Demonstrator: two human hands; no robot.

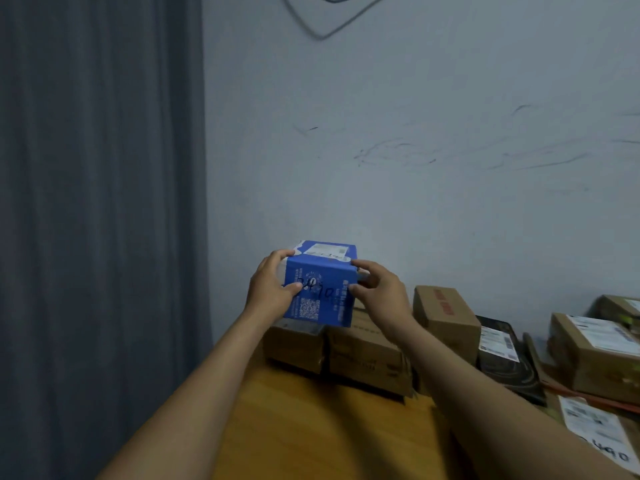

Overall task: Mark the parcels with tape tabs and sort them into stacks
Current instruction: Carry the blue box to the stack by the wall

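Wall (pixel 415 133): pale grey, with dark scuff marks; it fills the background behind the table.
Curtain (pixel 97 202): grey, hanging in folds at the left of the wall.
Table (pixel 311 427): orange-brown wood, with parcels along its far edge and right side.
Brown boxes (pixel 367 355): two cardboard ones side by side at the wall, directly under the blue box.
Side box (pixel 595 351): cardboard with a white label on top, at the right edge.
Tall box (pixel 446 320): cardboard with red print, just right of the pair.
Black parcel (pixel 505 358): flat, with a white label, between the tall box and the side box.
Blue box (pixel 320 289): over the two brown boxes, held from both sides; white label on top, square code and handwritten marks on the front. Whether it touches them, I cannot tell.
Left hand (pixel 268 289): fingers curled over the left upper edge, thumb on the front.
Right hand (pixel 379 289): fingers curled on the right edge, thumb on the front.
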